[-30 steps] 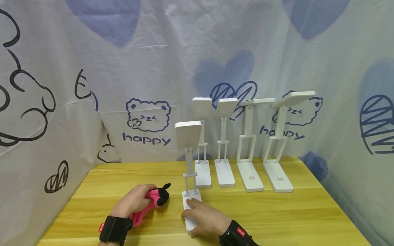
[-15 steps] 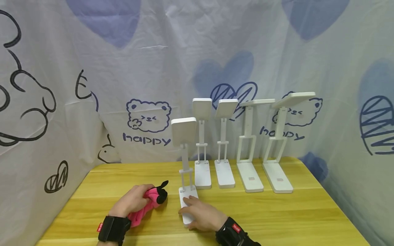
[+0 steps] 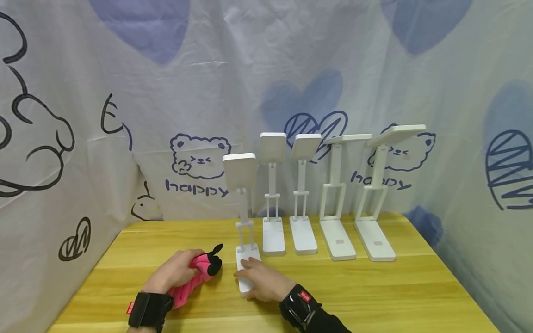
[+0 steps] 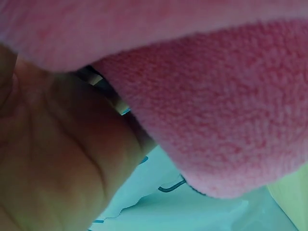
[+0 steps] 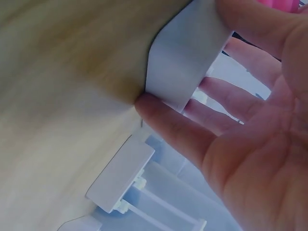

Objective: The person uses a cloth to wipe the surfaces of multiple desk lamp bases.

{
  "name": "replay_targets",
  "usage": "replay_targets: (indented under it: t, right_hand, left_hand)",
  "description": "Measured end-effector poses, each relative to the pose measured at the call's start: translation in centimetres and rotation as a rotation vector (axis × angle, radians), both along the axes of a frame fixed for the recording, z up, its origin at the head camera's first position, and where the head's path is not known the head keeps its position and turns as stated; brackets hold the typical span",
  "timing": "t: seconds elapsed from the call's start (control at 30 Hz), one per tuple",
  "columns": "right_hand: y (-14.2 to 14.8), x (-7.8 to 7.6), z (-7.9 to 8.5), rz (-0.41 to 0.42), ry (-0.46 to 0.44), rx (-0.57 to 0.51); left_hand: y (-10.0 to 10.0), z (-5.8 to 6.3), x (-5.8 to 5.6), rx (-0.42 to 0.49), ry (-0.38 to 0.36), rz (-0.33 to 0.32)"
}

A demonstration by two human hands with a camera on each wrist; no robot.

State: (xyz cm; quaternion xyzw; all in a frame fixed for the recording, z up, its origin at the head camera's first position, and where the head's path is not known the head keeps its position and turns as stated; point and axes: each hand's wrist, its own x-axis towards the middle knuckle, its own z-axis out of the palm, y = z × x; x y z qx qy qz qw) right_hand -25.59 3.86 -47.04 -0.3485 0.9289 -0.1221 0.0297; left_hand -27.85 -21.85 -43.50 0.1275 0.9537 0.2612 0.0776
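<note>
My right hand grips the base of a white folding desk lamp, which stands upright at the front of the row. In the right wrist view the fingers of the right hand lie around the edges of the lamp base, one fingertip at its corner by the tabletop. To the left, my left hand holds a bunched pink cloth with a black end and a small black loop. Pink fleece fills much of the left wrist view, beside the palm.
Several similar white desk lamps stand in a row behind: two facing forward, and two with flatter heads. A wood-grain table lies beneath. A printed white curtain encloses the back and sides.
The gripped lamp has slid left and slightly back across the table, the right hand going with it. My left hand and the pink cloth have shifted a little to the left.
</note>
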Motion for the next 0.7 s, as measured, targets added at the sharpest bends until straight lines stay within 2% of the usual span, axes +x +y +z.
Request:
replay_targets:
  t: [0.37, 0.5, 0.7]
  right_hand:
    - [-1.8, -2.5, 0.1, -0.055, -0.001, 0.013]
    - [-2.6, -3.7, -0.1, -0.081, 0.026, 0.035]
    - [-3.4, -5.3, -0.1, -0.097, 0.056, 0.042]
  left_hand:
    - [0.0, 0.1, 0.0, 0.004, -0.006, 0.005]
    - [0.0, 0.0, 0.1, 0.009, -0.026, 0.013]
    - [-0.2, 0.1, 0.1, 0.031, -0.064, -0.020]
